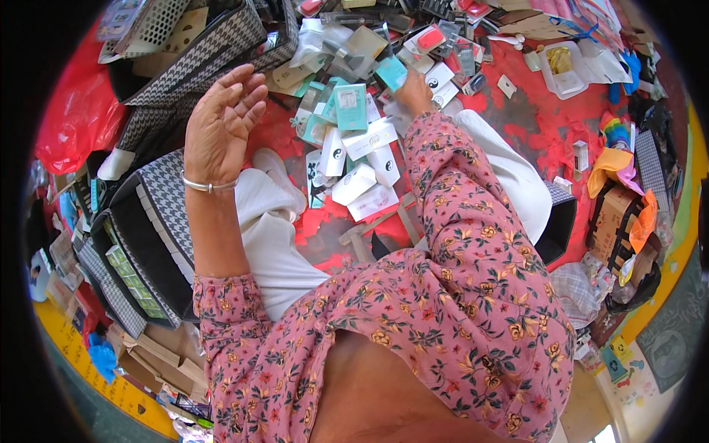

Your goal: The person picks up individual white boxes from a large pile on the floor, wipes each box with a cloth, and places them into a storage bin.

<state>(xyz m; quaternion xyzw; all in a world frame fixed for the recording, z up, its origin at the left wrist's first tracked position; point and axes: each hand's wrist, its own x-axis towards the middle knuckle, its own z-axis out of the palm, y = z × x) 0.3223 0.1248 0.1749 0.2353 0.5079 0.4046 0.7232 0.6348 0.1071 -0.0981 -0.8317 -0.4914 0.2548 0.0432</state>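
My left hand (220, 125) is raised over the left side of the pile, palm turned inward, fingers loosely apart and empty. A metal bangle (209, 185) circles that wrist. At the far side of the pile my right hand (416, 94) grips a small turquoise box (391, 73). Nearer to me lies another turquoise box (350, 107) with a pale label. Several white boxes (369, 138), some with a black-and-white round symbol, are heaped just below it. Clear plastic packs (353, 53) rest behind the turquoise boxes, between my hands.
Houndstooth-patterned storage boxes (166, 214) stand at the left, beside a red plastic bag (77, 118). A clear tub (563, 68) with yellow contents sits at the far right. Cardboard boxes (619, 221) and bags crowd the right edge. Worn red flooring (543, 140) shows between things.
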